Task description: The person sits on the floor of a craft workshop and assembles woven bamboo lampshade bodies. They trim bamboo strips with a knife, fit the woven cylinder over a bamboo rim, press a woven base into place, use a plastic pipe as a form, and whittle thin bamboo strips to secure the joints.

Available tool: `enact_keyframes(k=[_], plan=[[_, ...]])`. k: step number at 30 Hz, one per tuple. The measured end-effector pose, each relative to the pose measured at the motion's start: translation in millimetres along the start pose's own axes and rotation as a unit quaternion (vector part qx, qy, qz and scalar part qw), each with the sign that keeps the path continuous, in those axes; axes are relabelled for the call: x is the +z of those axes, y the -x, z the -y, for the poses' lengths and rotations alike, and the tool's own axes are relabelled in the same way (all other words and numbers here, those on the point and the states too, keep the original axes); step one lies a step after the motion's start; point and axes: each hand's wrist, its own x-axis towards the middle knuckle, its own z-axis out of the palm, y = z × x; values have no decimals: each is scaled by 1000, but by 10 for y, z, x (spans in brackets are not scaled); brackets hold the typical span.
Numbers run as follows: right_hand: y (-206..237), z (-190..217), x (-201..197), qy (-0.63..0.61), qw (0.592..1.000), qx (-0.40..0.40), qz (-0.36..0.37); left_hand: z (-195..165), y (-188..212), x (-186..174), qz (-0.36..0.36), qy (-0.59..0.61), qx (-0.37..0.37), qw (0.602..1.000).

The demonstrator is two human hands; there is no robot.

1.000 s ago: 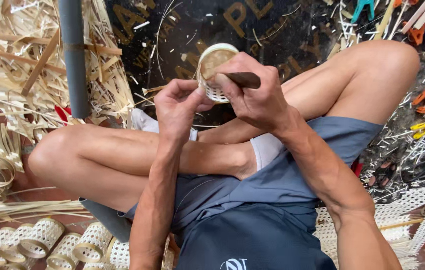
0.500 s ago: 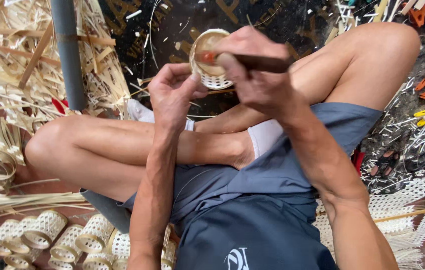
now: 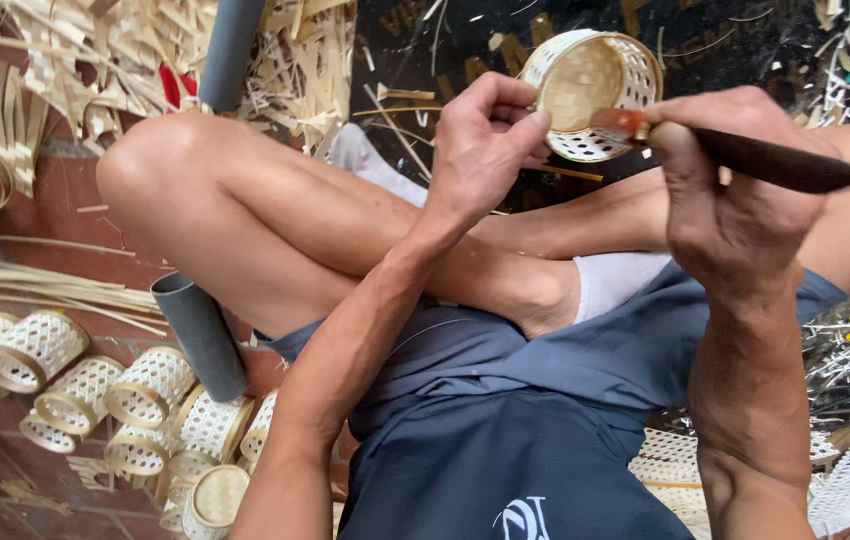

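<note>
Holding a small round woven bamboo basket (image 3: 590, 95) above crossed legs, the left hand (image 3: 480, 145) pinches its rim; the right hand (image 3: 735, 195) is clenched on a dark-handled tool (image 3: 755, 158) at that rim. Finished pale woven baskets (image 3: 95, 395) lie nearby, suggesting late-stage work. The tool tip is blurred.

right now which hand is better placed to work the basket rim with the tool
Right. The right hand already grips the dark-handled tool, its tip at the rim of the small woven basket. The left hand is pinching the basket's edge to steady it, so it isn't free.
</note>
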Motion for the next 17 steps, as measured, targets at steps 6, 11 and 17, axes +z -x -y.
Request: enact_keyframes(k=[6, 11, 17], plan=[[139, 79, -101, -12, 997, 71, -39, -42, 2, 114, -6, -51, 24, 998], [273, 87, -120, 19, 995, 31, -98, -15, 7, 173, 1, -60, 47, 997], [228, -51, 24, 40, 994, 50, -87, 23, -117, 187, -6, -75, 72, 995]])
